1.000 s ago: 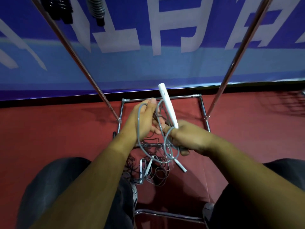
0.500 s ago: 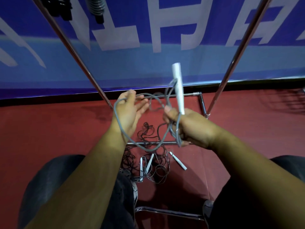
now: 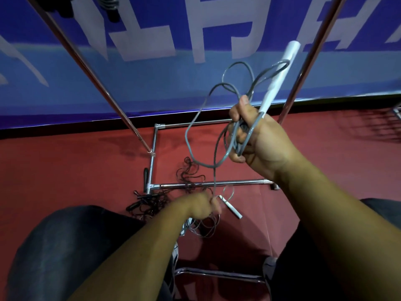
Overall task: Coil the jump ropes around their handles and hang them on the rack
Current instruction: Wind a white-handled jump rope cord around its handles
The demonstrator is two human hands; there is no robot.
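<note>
Red matte floor [image 3: 65,174] fills the lower scene, with a blue banner [image 3: 152,83] bearing large pale lettering along the wall beyond the hands. Two shiny chrome uprights of the rack [image 3: 91,68] rise either side of the raised hand, joined below by a rectangular tube base lying on the floor. The right hand [image 3: 258,135] is held up, fist closed around the lower end of a slim white handle [image 3: 280,77], smooth and tube-shaped, which tilts up and away; several loose loops of grey rope [image 3: 195,127] are gathered in the same fist and spring outward above and to the left of it. The rope looks like a thin, rubbery coated cord that holds its curve. One strand drops straight down to the left hand [image 3: 204,206], low near the floor, closed on the rope just beside the second white handle [image 3: 231,207], which lies slanted just right of it. Dark thin jump ropes [image 3: 149,203] lie tangled on the floor to the left of that hand. The step appears to be gathering the trailing end; it would likely go best by lifting the second handle beside the first, keeping the loops even and pinched, since the springy cord could easily uncoil.
</note>
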